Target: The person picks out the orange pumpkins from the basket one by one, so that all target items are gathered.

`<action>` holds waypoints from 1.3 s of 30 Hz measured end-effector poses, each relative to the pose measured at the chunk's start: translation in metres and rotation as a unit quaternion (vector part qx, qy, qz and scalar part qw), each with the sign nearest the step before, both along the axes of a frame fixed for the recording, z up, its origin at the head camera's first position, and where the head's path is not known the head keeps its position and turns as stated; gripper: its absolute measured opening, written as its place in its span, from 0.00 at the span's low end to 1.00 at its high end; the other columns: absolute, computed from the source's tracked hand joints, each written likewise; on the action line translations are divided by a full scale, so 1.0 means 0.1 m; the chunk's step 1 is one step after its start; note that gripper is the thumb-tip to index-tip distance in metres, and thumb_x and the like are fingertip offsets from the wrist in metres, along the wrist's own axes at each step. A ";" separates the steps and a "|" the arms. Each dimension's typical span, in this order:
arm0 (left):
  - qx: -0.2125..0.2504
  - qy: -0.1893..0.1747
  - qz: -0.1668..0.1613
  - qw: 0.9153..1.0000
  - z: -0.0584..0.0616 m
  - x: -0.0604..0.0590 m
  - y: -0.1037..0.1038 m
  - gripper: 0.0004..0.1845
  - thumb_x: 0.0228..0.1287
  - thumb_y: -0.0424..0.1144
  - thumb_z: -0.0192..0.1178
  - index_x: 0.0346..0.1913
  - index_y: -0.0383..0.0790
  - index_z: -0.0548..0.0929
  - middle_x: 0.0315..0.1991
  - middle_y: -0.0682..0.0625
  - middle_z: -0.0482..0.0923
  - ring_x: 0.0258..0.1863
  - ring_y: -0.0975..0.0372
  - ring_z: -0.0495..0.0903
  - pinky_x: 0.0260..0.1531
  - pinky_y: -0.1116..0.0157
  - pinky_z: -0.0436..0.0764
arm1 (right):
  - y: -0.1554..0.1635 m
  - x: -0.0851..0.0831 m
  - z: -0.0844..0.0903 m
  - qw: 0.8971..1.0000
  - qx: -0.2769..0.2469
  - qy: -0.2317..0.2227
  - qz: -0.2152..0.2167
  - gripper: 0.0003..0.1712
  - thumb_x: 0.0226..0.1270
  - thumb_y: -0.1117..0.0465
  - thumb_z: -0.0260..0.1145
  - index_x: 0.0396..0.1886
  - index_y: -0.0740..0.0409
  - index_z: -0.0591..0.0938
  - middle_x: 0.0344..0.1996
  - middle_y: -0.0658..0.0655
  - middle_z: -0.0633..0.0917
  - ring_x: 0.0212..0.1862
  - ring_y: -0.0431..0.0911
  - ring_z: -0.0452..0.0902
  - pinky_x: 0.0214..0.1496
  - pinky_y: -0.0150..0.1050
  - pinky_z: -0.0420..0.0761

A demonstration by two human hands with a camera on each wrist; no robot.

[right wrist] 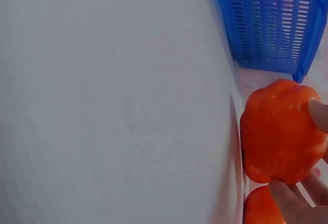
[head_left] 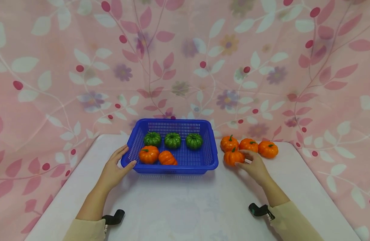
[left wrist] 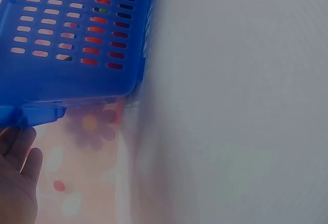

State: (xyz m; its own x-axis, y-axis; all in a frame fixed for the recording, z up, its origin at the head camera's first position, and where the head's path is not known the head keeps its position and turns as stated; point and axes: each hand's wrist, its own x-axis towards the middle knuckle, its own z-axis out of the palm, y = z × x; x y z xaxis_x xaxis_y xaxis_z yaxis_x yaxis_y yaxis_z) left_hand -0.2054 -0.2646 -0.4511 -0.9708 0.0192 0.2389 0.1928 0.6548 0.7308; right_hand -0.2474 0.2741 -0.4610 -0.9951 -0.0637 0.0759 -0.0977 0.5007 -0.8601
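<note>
A plain white tabletop [head_left: 179, 207] carries a blue, rectangular plastic basket [head_left: 170, 171] with perforated walls, set close to the far edge and left of its middle, one long side facing the near edge. Toward the far right corner sit three glossy orange, ribbed, round pumpkins with green stems, close together in a row along the far edge: a left one [head_left: 228, 143], a middle one [head_left: 248, 145] and a right one [head_left: 268, 150]. A fourth such pumpkin [head_left: 233, 158], gripped by the right hand [head_left: 255, 167], is slightly nearer the near edge; whether it touches the tabletop is unclear.
</note>
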 end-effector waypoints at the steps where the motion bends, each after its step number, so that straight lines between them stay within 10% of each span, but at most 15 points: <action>1: 0.000 0.001 0.000 1.000 0.00 0.00 0.00 0.42 0.65 0.51 0.68 0.75 0.34 0.65 0.77 0.44 0.57 0.76 0.42 0.53 0.68 0.35 0.57 | 0.00 0.00 0.00 1.000 -0.003 -0.002 0.001 0.36 0.63 0.61 0.74 0.67 0.68 0.72 0.67 0.68 0.69 0.67 0.64 0.67 0.66 0.56 0.72; 39: -0.002 -0.003 0.002 1.000 0.02 0.01 0.01 0.41 0.66 0.48 0.67 0.75 0.33 0.64 0.77 0.44 0.57 0.76 0.42 0.53 0.68 0.35 0.57 | 0.02 0.00 0.00 0.996 0.020 -0.086 0.003 0.37 0.68 0.54 0.70 0.72 0.62 0.68 0.68 0.70 0.68 0.66 0.66 0.69 0.63 0.56 0.76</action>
